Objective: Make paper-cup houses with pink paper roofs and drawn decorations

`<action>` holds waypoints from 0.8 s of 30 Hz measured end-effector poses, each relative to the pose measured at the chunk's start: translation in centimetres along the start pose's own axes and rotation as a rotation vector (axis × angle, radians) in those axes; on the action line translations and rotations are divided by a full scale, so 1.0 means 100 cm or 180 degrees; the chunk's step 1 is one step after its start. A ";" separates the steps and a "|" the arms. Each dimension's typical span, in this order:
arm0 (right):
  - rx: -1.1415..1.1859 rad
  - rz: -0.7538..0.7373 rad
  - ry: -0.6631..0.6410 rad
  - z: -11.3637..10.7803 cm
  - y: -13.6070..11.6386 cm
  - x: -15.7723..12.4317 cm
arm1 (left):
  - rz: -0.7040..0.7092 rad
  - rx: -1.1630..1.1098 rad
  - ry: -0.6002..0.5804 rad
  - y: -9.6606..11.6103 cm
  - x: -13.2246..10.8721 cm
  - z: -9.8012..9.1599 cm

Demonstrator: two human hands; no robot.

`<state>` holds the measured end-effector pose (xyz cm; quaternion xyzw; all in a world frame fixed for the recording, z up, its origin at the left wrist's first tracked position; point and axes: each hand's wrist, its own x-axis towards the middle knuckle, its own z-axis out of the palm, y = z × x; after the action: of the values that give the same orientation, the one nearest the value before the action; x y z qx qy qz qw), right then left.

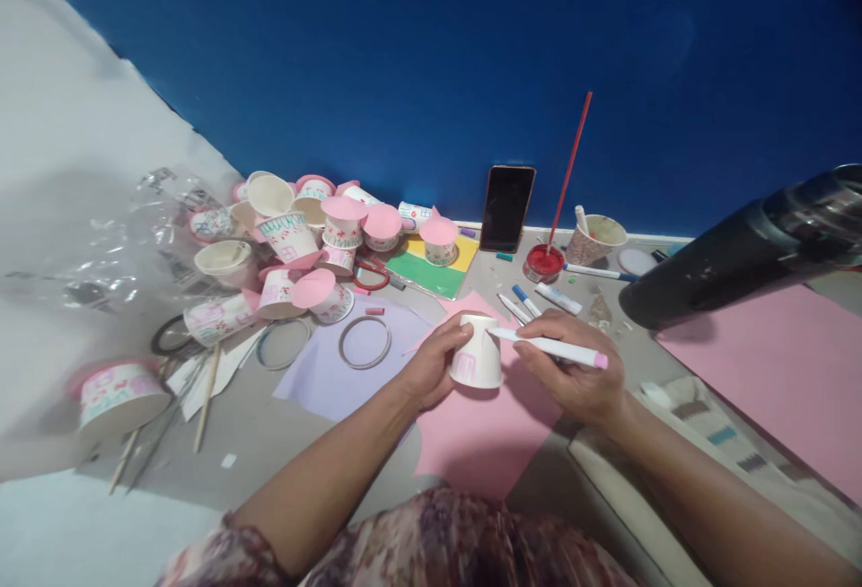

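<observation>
Cups (286,237) with drawn-on patterns, many bearing pink paper, crowd the left of the table (249,443). Right of them, a tape ring (365,366) lies on a lilac sheet (316,381). Next comes the left hand (437,358), clasping the left side of a white cup (481,370). The white cup is mouth down over a pink sheet (464,443), its long axis near upright; whether it touches the sheet I cannot tell. A pink drawing marks its wall. From the right, a white marker (558,349) lies nearly level, crosswise to the cup's axis, its tip at or just beside the cup's upper right side. The right hand (583,367) pinches the marker between thumb and fingers. Farther right is a dark bottle (734,255).
</observation>
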<state>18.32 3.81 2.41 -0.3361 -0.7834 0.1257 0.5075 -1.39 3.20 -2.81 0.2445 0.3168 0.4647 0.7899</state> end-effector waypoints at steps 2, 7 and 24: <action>0.0041 0.0013 0.0036 -0.001 -0.001 0.001 | 0.0013 -0.0003 0.0012 0.000 0.000 0.000; 0.0064 0.0015 0.0092 -0.002 -0.001 0.000 | 0.0006 -0.0034 0.0024 0.001 0.000 0.000; -0.0013 -0.0026 0.0040 0.000 -0.001 0.001 | -0.0048 -0.0213 0.0057 -0.001 0.002 -0.002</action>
<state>18.27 3.82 2.59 -0.3346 -0.7818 0.1199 0.5122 -1.38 3.31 -3.06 0.2115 0.3099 0.4713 0.7982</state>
